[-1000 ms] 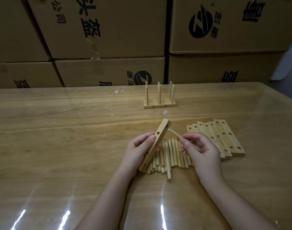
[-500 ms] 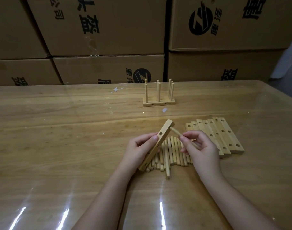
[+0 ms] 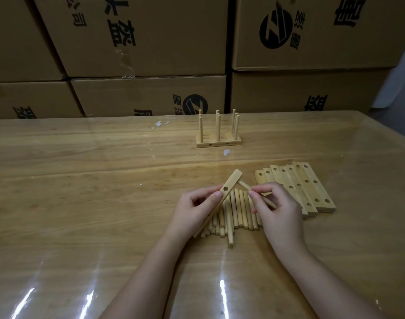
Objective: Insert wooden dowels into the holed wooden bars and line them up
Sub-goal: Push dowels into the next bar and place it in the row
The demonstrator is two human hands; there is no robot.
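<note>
Wooden dowel (image 3: 244,185) meets the upper end of a holed wooden bar (image 3: 230,183), its tip touching the bar's right face just below the top. From my end I cannot tell whether it has entered a hole. I see the right hand (image 3: 278,209) pinching this dowel between thumb and curled fingers, the stick slanting down to the right through the grasp. The left hand (image 3: 193,211) grips the bar, with one fingertip on the near face beside an open hole. The bar stands tilted, its top leaning right and its lower end down among the loose dowels (image 3: 239,209). Those lie in a rough row on the table (image 3: 82,185) directly under both hands, with one sticking out nearer to the camera. Just right of them I make out a fanned row of spare bars (image 3: 300,187), holes facing up. Farther back, well apart, a finished assembly (image 3: 218,142) stands with upright dowels. Cardboard boxes (image 3: 151,42) with black print are stacked behind the table.
</note>
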